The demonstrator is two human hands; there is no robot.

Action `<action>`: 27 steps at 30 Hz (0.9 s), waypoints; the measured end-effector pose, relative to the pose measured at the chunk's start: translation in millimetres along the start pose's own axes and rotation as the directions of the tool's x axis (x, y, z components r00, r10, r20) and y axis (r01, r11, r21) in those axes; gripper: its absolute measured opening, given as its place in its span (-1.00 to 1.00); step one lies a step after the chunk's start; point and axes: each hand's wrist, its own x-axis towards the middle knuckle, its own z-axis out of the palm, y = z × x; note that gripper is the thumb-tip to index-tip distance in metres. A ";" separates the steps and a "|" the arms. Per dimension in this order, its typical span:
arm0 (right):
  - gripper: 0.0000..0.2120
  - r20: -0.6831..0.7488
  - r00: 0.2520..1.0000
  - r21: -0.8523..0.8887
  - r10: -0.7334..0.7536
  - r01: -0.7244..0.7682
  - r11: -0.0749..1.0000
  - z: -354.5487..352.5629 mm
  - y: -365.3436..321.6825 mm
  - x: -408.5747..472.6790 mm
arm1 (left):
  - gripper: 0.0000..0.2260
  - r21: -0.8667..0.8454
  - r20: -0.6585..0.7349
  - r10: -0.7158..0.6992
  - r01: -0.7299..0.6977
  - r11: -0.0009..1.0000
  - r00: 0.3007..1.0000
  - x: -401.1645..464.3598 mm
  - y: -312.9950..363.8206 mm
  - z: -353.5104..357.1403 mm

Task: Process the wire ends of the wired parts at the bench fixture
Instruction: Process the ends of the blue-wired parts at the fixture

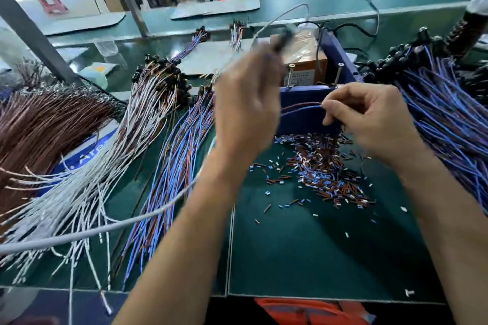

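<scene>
At the centre of the bench, we hold one wired part, its blue and brown wire pair (301, 108) stretched between our hands in front of the blue bench fixture (309, 113). Our right hand (369, 119), at three o'clock of the pair, pinches the wire ends between thumb and fingertips. Our left hand (245, 108), at nine o'clock, is blurred; its fingers curl round the part's dark body end, though we cannot tell the grip exactly.

We judge the step to be feeding the ends into the fixture, and the next move calls for lining both ends up level.

Cut insulation scraps (324, 171) litter the green mat (290, 250) at six o'clock. Piles of blue wired parts (449, 119) wait at three o'clock, white ones (111, 166) at nine.
</scene>
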 end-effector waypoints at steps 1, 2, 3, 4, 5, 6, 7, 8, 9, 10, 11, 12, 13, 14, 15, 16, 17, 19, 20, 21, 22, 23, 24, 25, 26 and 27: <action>-0.89 0.011 1.000 0.022 -0.013 0.013 1.000 1.1 2.7 -1.9 | -0.81 0.016 0.157 0.107 -0.110 0.994 0.982 -16.2 14.7 9.2; -0.88 0.025 0.999 0.052 -0.027 0.025 0.998 3.1 4.6 -4.6 | -0.81 0.055 0.285 0.117 -0.138 0.989 0.951 -29.1 20.8 23.5; -0.87 0.030 0.998 0.065 -0.052 0.050 0.997 5.2 6.3 -7.5 | -0.78 0.058 0.373 0.107 -0.138 0.989 0.922 -38.1 21.8 33.2; -0.86 0.022 0.996 0.060 -0.085 0.083 0.995 7.2 8.3 -9.7 | -0.75 0.046 0.429 0.089 -0.120 0.992 0.899 -45.8 18.4 39.2; -0.87 0.011 0.995 0.061 -0.102 0.101 0.993 8.8 10.0 -11.1 | -0.71 0.035 0.472 0.050 -0.075 0.997 0.880 -49.4 15.4 41.2; -0.91 -0.009 0.996 0.079 -0.090 0.090 0.993 9.4 12.1 -11.8 | -0.68 0.033 0.501 0.027 -0.050 0.998 0.865 -52.4 11.7 42.5; -0.96 -0.031 0.998 0.115 -0.055 0.058 0.992 9.1 13.3 -12.3 | -0.68 0.033 0.509 0.024 -0.047 0.998 0.860 -54.4 10.6 42.8; -0.98 -0.056 0.998 0.152 -0.015 0.023 0.988 8.2 15.4 -12.3 | -0.72 0.036 0.483 0.013 -0.034 0.999 0.875 -55.4 6.4 43.7; -0.96 -0.081 0.996 0.182 0.020 -0.005 0.983 7.4 17.1 -12.6 | -0.79 0.032 0.446 0.013 -0.030 0.999 0.895 -56.4 1.2 43.6; -0.94 -0.102 0.994 0.195 0.047 -0.026 0.980 6.9 19.4 -12.8 | -0.86 0.039 0.400 0.003 -0.020 0.999 0.916 -57.8 -4.6 43.1; -0.94 -0.117 0.990 0.206 0.080 -0.054 0.977 6.3 21.6 -12.8 | -0.88 0.050 0.361 -0.022 0.004 0.999 0.932 -57.9 -7.9 41.6; -0.92 -0.127 0.985 0.224 0.116 -0.086 0.971 6.5 23.3 -13.0 | -0.87 0.069 0.329 -0.049 0.028 0.997 0.943 -59.3 -11.2 40.7; -0.90 -0.135 0.979 0.250 0.155 -0.117 0.961 7.0 24.6 -13.1 | -0.86 0.090 0.311 -0.073 0.048 0.995 0.948 -61.3 -13.3 40.1; -0.88 -0.142 0.973 0.287 0.184 -0.137 0.948 7.7 25.5 -12.8 | -0.86 0.099 0.297 -0.085 0.058 0.993 0.951 -63.4 -14.7 39.4; -0.88 -0.145 0.968 0.325 0.203 -0.147 0.934 8.4 25.3 -12.9 | -0.86 0.105 0.293 -0.097 0.069 0.992 0.951 -64.1 -15.4 38.9; -0.89 -0.144 0.968 0.353 0.204 -0.142 0.925 8.7 24.7 -12.9 | -0.86 0.102 0.295 -0.110 0.083 0.991 0.949 -64.7 -16.2 39.5; -0.91 -0.134 0.973 0.369 0.188 -0.127 0.921 9.0 23.0 -13.6 | -0.86 0.095 0.312 -0.119 0.093 0.991 0.943 -64.9 -15.0 40.3; -0.96 -0.090 0.986 0.361 0.138 -0.097 0.927 10.8 19.1 -15.9 | -0.87 0.066 0.345 -0.089 0.070 0.995 0.934 -64.8 -9.6 42.4; -0.98 -0.067 0.990 0.355 0.126 -0.095 0.930 11.8 18.1 -16.6 | -0.88 0.039 0.353 -0.065 0.054 0.998 0.933 -65.7 -7.6 43.5; -0.98 -0.057 0.989 0.358 0.139 -0.110 0.927 12.5 18.1 -16.8 | -0.89 0.014 0.347 -0.050 0.048 0.999 0.936 -66.5 -5.7 44.1; -0.97 -0.062 0.983 0.373 0.173 -0.138 0.917 13.2 18.4 -16.5 | -0.90 -0.005 0.324 -0.048 0.052 0.999 0.945 -66.7 -5.3 44.4; -0.96 -0.074 0.972 0.402 0.221 -0.174 0.899 13.6 18.6 -16.0 | -0.91 -0.015 0.288 -0.064 0.072 0.997 0.955 -66.8 -6.0 44.5; -0.95 -0.079 0.961 0.437 0.265 -0.206 0.876 13.5 18.9 -15.3 | -0.91 -0.021 0.249 -0.087 0.095 0.995 0.965 -67.1 -7.6 44.8; -0.95 -0.074 0.953 0.468 0.293 -0.226 0.854 13.1 18.5 -14.9 | -0.91 -0.023 0.214 -0.107 0.114 0.993 0.971 -67.2 -9.1 45.0; -0.93 -0.065 0.951 0.488 0.301 -0.233 0.841 12.4 18.2 -14.8 | -0.90 -0.025 0.192 -0.121 0.128 0.991 0.974 -67.5 -10.5 45.1; -0.90 -0.055 0.954 0.499 0.295 -0.230 0.836 11.6 17.7 -15.2 | -0.90 -0.029 0.184 -0.132 0.140 0.990 0.974 -67.5 -11.6 45.4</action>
